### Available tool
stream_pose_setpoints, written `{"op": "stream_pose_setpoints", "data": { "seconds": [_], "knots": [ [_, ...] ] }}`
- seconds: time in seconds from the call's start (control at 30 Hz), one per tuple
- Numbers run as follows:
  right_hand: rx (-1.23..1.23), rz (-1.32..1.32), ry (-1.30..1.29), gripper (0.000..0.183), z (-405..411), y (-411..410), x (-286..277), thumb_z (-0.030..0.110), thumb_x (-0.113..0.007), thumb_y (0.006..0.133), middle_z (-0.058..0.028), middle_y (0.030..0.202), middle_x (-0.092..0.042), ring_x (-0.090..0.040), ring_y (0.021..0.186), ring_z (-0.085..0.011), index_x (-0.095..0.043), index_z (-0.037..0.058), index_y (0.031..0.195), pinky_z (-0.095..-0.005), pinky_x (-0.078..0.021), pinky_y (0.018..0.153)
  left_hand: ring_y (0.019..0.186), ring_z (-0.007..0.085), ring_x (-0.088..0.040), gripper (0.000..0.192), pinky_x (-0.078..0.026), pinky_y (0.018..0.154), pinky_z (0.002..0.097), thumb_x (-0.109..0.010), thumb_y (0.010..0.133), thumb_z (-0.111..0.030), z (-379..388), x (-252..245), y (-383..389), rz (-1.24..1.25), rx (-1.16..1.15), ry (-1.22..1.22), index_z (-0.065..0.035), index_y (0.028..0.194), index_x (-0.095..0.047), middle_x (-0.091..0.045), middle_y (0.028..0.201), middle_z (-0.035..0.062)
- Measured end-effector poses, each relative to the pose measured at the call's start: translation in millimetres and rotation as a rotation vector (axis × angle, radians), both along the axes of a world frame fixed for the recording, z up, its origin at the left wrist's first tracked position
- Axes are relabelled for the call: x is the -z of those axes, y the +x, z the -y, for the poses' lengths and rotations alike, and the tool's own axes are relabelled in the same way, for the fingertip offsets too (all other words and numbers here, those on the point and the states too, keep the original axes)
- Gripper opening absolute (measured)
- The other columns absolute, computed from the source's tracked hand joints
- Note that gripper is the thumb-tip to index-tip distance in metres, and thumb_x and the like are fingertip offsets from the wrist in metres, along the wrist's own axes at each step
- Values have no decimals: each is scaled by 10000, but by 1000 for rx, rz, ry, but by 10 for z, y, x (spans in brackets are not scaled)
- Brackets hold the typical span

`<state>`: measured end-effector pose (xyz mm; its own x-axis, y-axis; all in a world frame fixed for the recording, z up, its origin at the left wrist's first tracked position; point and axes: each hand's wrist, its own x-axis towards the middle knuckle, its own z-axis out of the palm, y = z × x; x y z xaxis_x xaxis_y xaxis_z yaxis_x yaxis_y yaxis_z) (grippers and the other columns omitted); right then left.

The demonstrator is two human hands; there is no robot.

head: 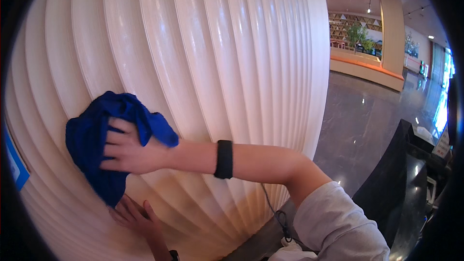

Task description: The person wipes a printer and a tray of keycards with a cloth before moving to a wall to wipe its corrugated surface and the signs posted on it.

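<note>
My right hand (130, 148) lies spread on a blue cloth (87, 141), pressing it against a white ribbed wall panel (203, 90). The cloth is bunched, with folds over the back of the hand and a corner hanging downward. A black band circles my right forearm. Below, my left hand (136, 215) reaches up to the panel with its fingers apart. Its fingertips are close by the cloth's lower corner; whether they touch the cloth I cannot tell.
A blue-edged sign (22, 179) stands at the left rim. A dark cable (279, 217) hangs near the panel's foot. To the right are a black counter (395, 174) with a tissue box (422, 136), a shiny grey floor (357, 116) and an orange-topped bench (366, 67).
</note>
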<state>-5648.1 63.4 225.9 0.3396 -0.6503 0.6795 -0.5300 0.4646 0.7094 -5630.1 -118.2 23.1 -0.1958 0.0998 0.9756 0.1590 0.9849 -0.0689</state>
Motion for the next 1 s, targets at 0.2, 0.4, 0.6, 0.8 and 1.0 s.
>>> {"op": "stream_pose_setpoints", "data": {
  "seconds": [0.2,0.4,0.6,0.8,1.0],
  "knots": [
    [285,-61,-320,387,-912,2,-275,284,-706,642,-25,1006,-616,-532,1087,-272,-717,224,1025,-564,-334,999,1357,486,-276,568,-252,1064,610,-451,985,-421,-22,-34,22,-35,106,14,-71,1428,-392,-332,1502,193],
    [345,-138,-489,383,-2023,87,-292,219,-717,646,-93,1163,-626,-562,1094,-322,-720,181,1026,-450,-419,955,1389,440,-245,582,-204,1114,567,-372,1013,-403,-169,-44,56,-78,57,-3,-29,1457,-330,-312,1511,192],
    [538,-91,-806,453,-3629,54,-259,211,-692,725,-196,1233,-577,-537,1137,-373,-661,201,1178,-452,-419,973,1392,487,-195,655,-175,1112,604,-428,987,-438,-504,-1,184,-6,108,161,34,1434,-351,-225,1517,280],
    [842,-176,-1066,437,-5812,12,56,168,-670,756,-186,1236,-570,-551,1100,-364,-635,167,1192,-426,-434,950,1381,494,-218,574,-183,1122,585,-358,1026,-318,-1011,71,251,-92,-10,165,80,1436,-300,-238,1505,297],
    [675,-1,-1250,452,-7496,-135,970,286,-665,846,-135,1296,-542,-525,1170,-334,-572,119,1256,-384,-415,983,1385,487,-200,555,-158,1141,539,-291,1033,-247,-1358,365,146,-76,-161,259,102,1455,-206,-214,1498,326]
  ]
}}
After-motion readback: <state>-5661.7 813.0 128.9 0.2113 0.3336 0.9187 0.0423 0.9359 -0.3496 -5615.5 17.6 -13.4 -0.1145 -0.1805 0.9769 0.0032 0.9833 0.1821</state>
